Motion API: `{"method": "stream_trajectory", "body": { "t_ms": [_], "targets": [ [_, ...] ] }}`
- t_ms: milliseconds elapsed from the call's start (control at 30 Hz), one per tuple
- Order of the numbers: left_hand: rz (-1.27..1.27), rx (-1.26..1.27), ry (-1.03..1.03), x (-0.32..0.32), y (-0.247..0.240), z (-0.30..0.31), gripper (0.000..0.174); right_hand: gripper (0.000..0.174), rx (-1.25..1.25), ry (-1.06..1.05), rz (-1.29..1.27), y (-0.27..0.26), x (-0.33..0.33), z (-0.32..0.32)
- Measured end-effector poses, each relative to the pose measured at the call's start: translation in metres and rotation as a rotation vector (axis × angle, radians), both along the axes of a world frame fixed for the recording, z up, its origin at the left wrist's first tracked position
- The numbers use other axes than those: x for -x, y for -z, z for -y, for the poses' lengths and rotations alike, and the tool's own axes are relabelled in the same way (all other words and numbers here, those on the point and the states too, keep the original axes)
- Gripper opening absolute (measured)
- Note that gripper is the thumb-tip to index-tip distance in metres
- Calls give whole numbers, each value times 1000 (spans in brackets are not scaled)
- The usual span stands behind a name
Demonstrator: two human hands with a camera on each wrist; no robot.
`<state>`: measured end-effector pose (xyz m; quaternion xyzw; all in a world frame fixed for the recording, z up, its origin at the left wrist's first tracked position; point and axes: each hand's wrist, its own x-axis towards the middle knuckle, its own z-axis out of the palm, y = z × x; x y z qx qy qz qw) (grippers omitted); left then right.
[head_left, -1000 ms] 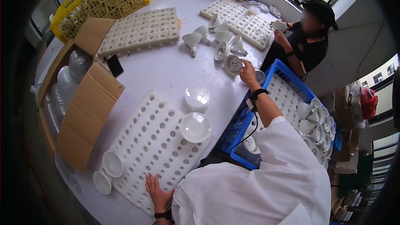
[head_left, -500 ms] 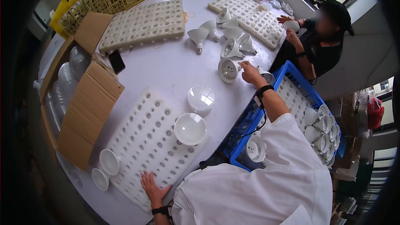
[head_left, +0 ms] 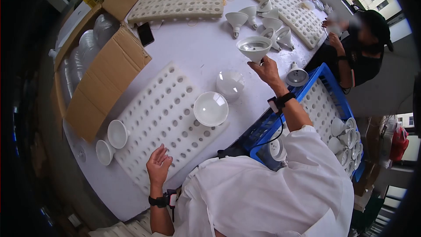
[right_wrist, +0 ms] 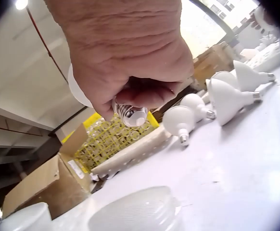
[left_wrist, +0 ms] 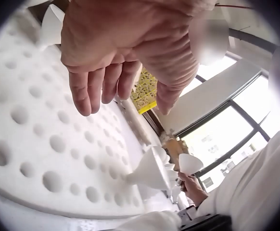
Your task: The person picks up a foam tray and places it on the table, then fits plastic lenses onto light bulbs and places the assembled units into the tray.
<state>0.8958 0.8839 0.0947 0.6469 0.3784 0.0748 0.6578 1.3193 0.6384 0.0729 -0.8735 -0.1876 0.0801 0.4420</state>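
My right hand (head_left: 269,72) grips a white cone-shaped lamp bulb (head_left: 254,49) by its narrow end, wide mouth facing up. In the right wrist view its metal screw base (right_wrist: 131,115) pokes out beneath the curled fingers. My left hand (head_left: 158,166) hovers over the near part of a white foam board (head_left: 144,127) full of round holes, fingers loosely bent with nothing in them. One white lamp bulb (head_left: 211,109) sits mouth up at the board's right side, beside stacked clear covers (head_left: 230,84). Two more lamp bulbs (head_left: 118,134) stand at its left edge.
Several white bulbs (head_left: 237,21) lie farther back, near two more foam boards (head_left: 175,0). An open cardboard box (head_left: 103,83) with clear covers and a phone (head_left: 145,34) are left. A blue crate (head_left: 326,72) of bulbs stands right; another person (head_left: 370,57) sits beyond.
My right hand has picked the bulb up off the table and turned it mouth up, bringing it nearer. My left hand has risen from the foam board. The head view has shifted.
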Motion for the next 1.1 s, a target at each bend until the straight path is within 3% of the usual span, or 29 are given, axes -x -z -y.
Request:
{"method": "stream_trajectory", "body": {
  "t_ms": [100,167,200,233,267,333,400,467,533,600,667,700,767,867,900,1000,1100],
  "targets": [
    [255,171,148,-50,-37,24,69,35,-213,-258,-129,-48,82,-37],
    [370,200,199,-80,-43,42,66,36,-245,-491,-120,-70,140,-58],
    [465,228,238,-85,-45,46,63,38,-207,-595,-266,-81,165,-65],
    [514,273,318,-86,-28,45,62,39,-204,-667,-196,-77,186,-70],
    [161,-85,509,-79,-8,30,59,40,-199,-738,-123,-69,203,-75],
    [404,118,194,-74,-18,48,48,40,-167,-734,-97,-48,232,-84],
    [413,58,187,-71,-30,46,45,41,-209,-767,-100,-54,235,-85],
    [406,7,171,-57,-23,41,42,44,2,-929,-29,-84,223,-77],
    [250,-466,375,-34,16,18,48,44,-33,-615,-30,-85,188,-67],
    [298,-532,304,-21,28,13,45,49,-26,-341,118,-51,124,-58],
    [263,-537,281,-16,28,13,40,70,289,-297,110,-18,70,-46],
    [265,-538,270,-15,28,16,40,70,291,-307,116,6,56,-43],
    [317,-404,130,-15,27,22,37,94,494,-355,92,43,35,-43],
    [192,-484,179,-11,25,20,33,105,605,-353,-37,49,34,-52],
    [226,-597,195,-11,26,19,33,105,604,-364,-40,50,34,-53],
    [157,-633,249,-7,26,15,34,104,581,-422,-82,51,33,-55],
    [155,-556,214,-9,24,13,36,99,641,-389,-53,44,39,-59]
  ]
}}
